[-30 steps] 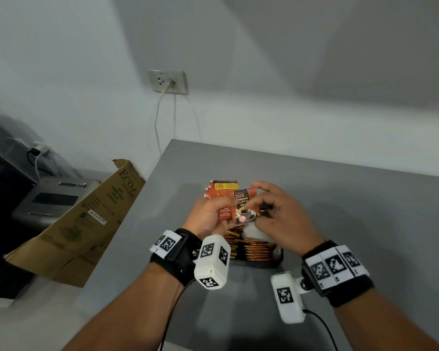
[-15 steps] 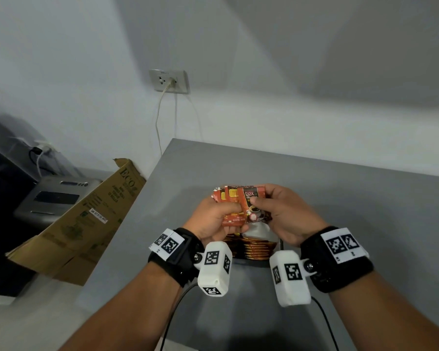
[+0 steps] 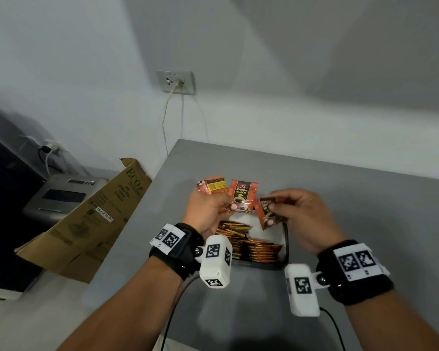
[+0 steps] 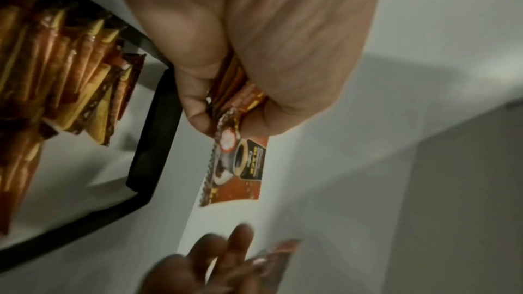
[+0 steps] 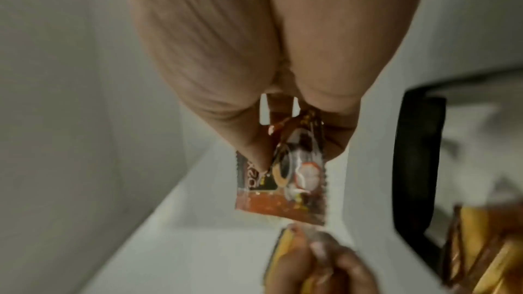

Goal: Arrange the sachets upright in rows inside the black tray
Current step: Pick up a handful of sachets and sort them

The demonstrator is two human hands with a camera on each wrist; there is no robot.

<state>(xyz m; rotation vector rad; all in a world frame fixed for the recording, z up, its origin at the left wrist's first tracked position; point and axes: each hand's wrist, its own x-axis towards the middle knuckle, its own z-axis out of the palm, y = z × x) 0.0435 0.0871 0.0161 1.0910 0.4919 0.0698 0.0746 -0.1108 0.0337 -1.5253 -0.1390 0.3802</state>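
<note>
My left hand (image 3: 208, 211) grips a small fan of red-orange coffee sachets (image 3: 241, 198) above the far end of the black tray (image 3: 285, 247); the same sachets (image 4: 237, 164) show in the left wrist view, pinched in that hand (image 4: 226, 106). To its right, my right hand (image 3: 287, 211) pinches a single sachet (image 3: 268, 214), tilted, just over the tray's far right corner. That sachet (image 5: 285, 176) hangs from my thumb and fingers in the right wrist view. Two rows of upright sachets (image 3: 249, 244) fill the near part of the tray.
The tray stands on a grey table (image 3: 365, 211) near its left edge. A cardboard box (image 3: 86, 224) leans beside the table at the left, with a grey device (image 3: 61, 196) behind it. A wall socket (image 3: 176, 82) with a hanging cable is behind.
The hands, held together on one bundle, have drawn apart: the right hand pulled one sachet away to the right while the left keeps the rest, now fanned out.
</note>
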